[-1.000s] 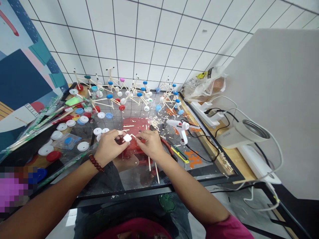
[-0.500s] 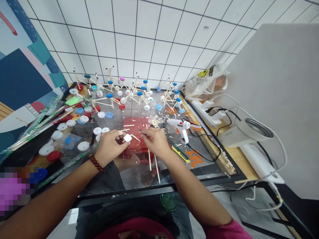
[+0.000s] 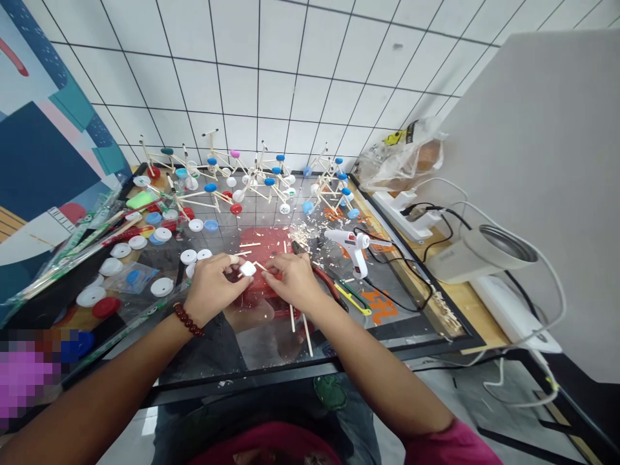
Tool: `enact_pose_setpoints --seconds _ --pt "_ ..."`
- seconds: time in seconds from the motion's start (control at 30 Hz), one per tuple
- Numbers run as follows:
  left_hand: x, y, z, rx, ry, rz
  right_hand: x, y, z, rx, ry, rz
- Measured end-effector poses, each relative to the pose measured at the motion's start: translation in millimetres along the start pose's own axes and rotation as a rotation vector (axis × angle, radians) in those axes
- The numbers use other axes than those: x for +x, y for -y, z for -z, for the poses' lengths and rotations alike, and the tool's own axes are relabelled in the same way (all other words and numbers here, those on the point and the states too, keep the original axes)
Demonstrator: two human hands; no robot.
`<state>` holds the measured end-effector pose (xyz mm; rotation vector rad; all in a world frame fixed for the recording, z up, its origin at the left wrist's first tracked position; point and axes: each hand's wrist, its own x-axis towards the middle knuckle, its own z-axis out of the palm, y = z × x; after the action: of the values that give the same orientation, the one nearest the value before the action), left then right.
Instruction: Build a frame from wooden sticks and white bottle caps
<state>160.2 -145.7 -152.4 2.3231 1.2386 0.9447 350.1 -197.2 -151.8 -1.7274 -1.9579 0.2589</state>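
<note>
My left hand, closed in a pinch, holds a small white block-like piece with rounded corners between thumb and index finger. Close on its right is my right hand, its thumb and fingertips pressed together at the end of a short thin wooden stick. The stick's other end points at the white piece; whether they touch I cannot tell. Below the hands, a red stool shows through the glass tabletop. Longer wooden sticks lie under my right wrist.
Several stick-and-cap bicycle models stand along the back. Loose bottle caps cover the left. To the right are a white glue gun with its cable, a yellow cutter knife, red-handled pliers and a power strip.
My right hand has moved left and slightly down, onto the short stick beside the white piece. The pliers behind it now show more. My left hand has stayed in place.
</note>
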Motion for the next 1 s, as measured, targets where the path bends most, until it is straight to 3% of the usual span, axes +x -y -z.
enact_pose_setpoints --seconds 0.5,1.0 --pt "0.7 0.3 -0.7 0.018 -0.013 0.017 0.8 -3.6 -6.7 0.038 -0.035 0.054" --pt "0.2 -1.4 -0.5 0.028 -0.018 -0.005 2.1 -0.4 -5.6 0.027 0.000 0.001"
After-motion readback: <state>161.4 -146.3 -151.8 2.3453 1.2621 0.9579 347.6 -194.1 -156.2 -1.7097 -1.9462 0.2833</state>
